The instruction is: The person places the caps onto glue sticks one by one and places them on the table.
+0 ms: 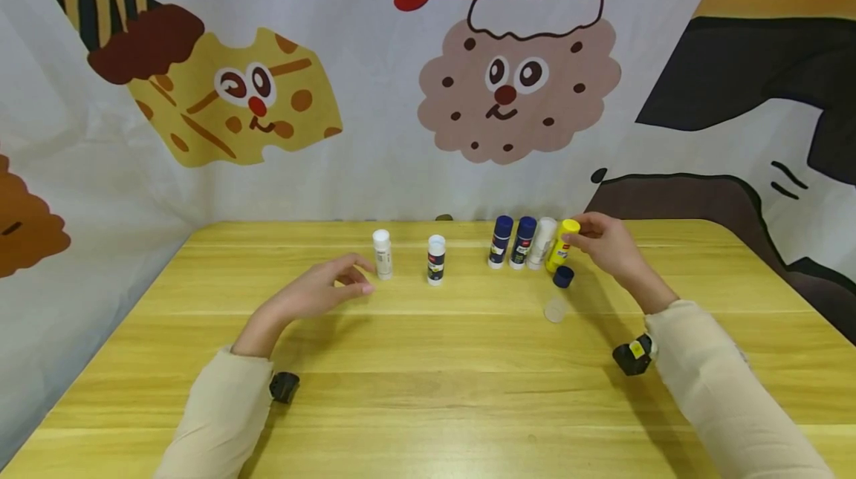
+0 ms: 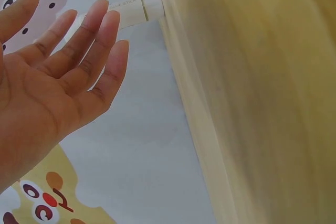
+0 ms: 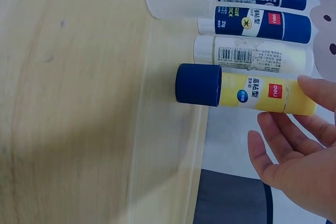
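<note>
Two pale sleeves (image 1: 214, 419) reach over the wooden table (image 1: 428, 405) from its near side, a small black device (image 1: 631, 355) at each wrist. Beyond them at the right lies a clear round cap (image 1: 554, 310), and just past it a dark blue cap (image 1: 564, 277). The left hand (image 1: 324, 289) has its fingers spread and loosely bent around nothing, the tips just beside a white-capped glue stick (image 1: 383, 258). That stick stands upright, long axis vertical, cap up. To its right, well apart, a dark-labelled glue stick (image 1: 436, 265) also stands on end, its white top upward.

The right hand (image 1: 614, 247) pinches the upper end of a yellow glue stick (image 1: 558, 250) between thumb and fingers. This stick is at the right end of a row, behind the dark blue cap, which hides its foot in the right wrist view. It points up, its long axis near vertical, the top leaning slightly rightward in the head view. Just to its left stand a pale glue stick (image 1: 542, 243) and two dark blue glue sticks (image 1: 499, 243), all upright. Behind hangs a white cloth (image 1: 374, 93) with cartoon prints.
</note>
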A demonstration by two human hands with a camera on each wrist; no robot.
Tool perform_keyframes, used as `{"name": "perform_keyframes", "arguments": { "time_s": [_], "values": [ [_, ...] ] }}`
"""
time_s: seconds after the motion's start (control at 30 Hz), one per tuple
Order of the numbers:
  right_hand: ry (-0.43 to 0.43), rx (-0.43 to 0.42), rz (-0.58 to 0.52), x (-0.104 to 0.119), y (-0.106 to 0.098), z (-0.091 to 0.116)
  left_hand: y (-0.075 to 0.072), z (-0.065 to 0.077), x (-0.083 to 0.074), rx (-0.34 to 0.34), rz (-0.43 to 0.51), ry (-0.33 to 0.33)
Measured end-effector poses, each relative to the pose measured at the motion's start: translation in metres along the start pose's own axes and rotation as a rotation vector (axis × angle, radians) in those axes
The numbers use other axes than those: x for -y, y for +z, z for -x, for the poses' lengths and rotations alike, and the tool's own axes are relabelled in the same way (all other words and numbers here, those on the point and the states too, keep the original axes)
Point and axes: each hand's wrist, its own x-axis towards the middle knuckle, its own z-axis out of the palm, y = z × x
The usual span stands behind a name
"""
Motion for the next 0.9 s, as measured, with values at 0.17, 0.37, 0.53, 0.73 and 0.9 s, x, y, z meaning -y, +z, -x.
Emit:
{"name": "perform_keyframes", "arguments": {
  "time_s": [0.17, 0.37, 0.53, 0.73, 0.9],
  "values": [
    [-0.005, 0.005, 0.001, -0.002, -0.001, 0.0, -0.001, -0.001, -0.001, 0.0, -0.004, 0.005],
    [-0.008, 0.016, -0.002, -0.004, -0.004, 0.002, -0.002, -0.002, -0.001, -0.009, -0.019, 0.027],
    [-0.005, 0.028, -0.002, -0.004, -0.006, 0.004, -0.003, -0.003, -0.001, -0.018, -0.031, 0.026],
    [-0.006, 0.039, 0.01, -0.006, -0.008, 0.007, -0.004, -0.004, -0.002, -0.025, -0.065, -0.004],
    [-0.009, 0.05, 0.012, -0.007, -0.011, 0.011, -0.006, -0.006, 0.0, -0.031, -0.072, -0.018]
  ]
}}
